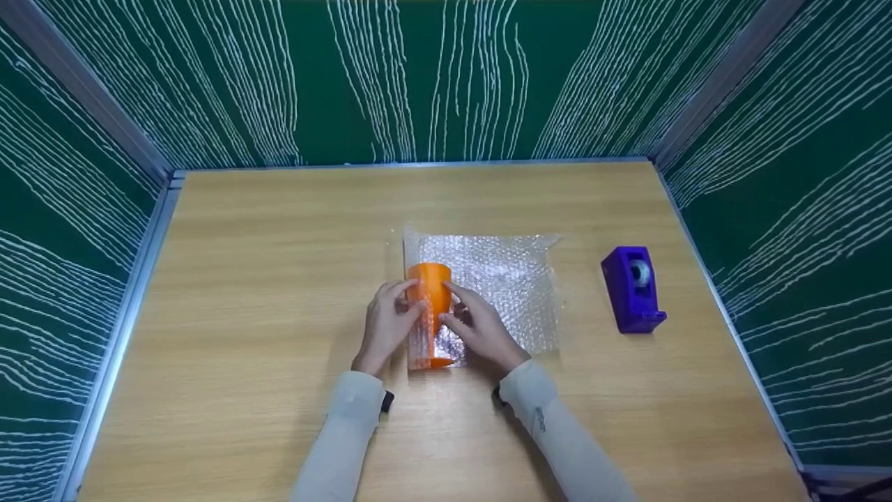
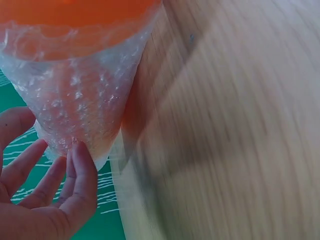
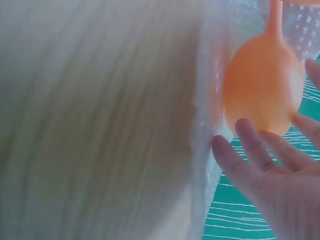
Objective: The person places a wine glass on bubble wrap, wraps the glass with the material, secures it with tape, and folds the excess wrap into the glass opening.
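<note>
An orange goblet (image 1: 437, 282) lies on its side on a sheet of bubble wrap (image 1: 512, 293), with its bowl away from me and its foot towards me. The sheet's left edge is folded up over the goblet's left side. My left hand (image 1: 385, 322) holds that folded edge against the goblet, thumb and fingers on the wrap (image 2: 75, 95). From the other side, my right hand (image 1: 486, 328) holds the goblet by its bowl (image 3: 262, 85), with fingertips on the bare orange surface. The rest of the sheet spreads flat to the right.
A purple tape dispenser (image 1: 631, 289) with a roll of tape stands to the right of the bubble wrap. The wooden table (image 1: 265, 279) is bordered by metal rails (image 1: 411, 165) and green panels (image 1: 313, 84) with white wavy lines.
</note>
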Demonstrator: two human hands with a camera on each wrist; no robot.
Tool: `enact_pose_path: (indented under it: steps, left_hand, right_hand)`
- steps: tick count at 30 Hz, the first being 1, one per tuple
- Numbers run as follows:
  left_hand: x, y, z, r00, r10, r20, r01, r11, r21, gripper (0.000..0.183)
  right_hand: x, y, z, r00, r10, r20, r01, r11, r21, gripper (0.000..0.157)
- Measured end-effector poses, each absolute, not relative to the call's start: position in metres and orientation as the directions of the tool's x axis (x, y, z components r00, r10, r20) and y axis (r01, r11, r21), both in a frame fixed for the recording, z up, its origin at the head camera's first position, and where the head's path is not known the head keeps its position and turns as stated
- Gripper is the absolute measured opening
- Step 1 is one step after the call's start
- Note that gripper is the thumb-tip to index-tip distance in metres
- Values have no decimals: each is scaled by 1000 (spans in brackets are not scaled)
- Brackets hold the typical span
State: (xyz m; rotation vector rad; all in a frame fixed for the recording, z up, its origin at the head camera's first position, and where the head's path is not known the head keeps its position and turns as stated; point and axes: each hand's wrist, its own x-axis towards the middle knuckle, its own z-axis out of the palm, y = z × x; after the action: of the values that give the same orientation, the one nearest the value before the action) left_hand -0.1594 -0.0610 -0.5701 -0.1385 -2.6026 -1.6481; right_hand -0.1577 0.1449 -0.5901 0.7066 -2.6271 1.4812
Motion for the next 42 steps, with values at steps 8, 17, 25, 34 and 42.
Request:
enact_pose_path:
  steps: [8, 17, 25, 34, 42]
  left_hand:
    - [-159, -58, -570, -992, 84, 92, 119, 414, 902, 41]
    - [-163, -51, -564, -993, 103, 59, 102, 488, 867, 43]
    - [-159, -38, -558, -992, 112, 52, 110, 612, 783, 46]
    - [-157, -32, -557, -976, 147, 158, 216, 667, 713, 47]
    - [-158, -39, -564, -986, 89, 143, 168, 574, 802, 45]
  right_hand:
    - [-158, 148, -590, -903, -327, 280, -418, 514, -749, 49]
    - [-156, 151, -588, -924, -327, 196, -334, 448, -829, 53]
    - [-158, 155, -587, -930, -295, 218, -338, 460, -821, 48]
    - [-153, 157, -587, -899, -362, 247, -422, 565, -709, 47]
    - [-153, 156, -588, -918, -337, 210, -370, 530, -763, 45]
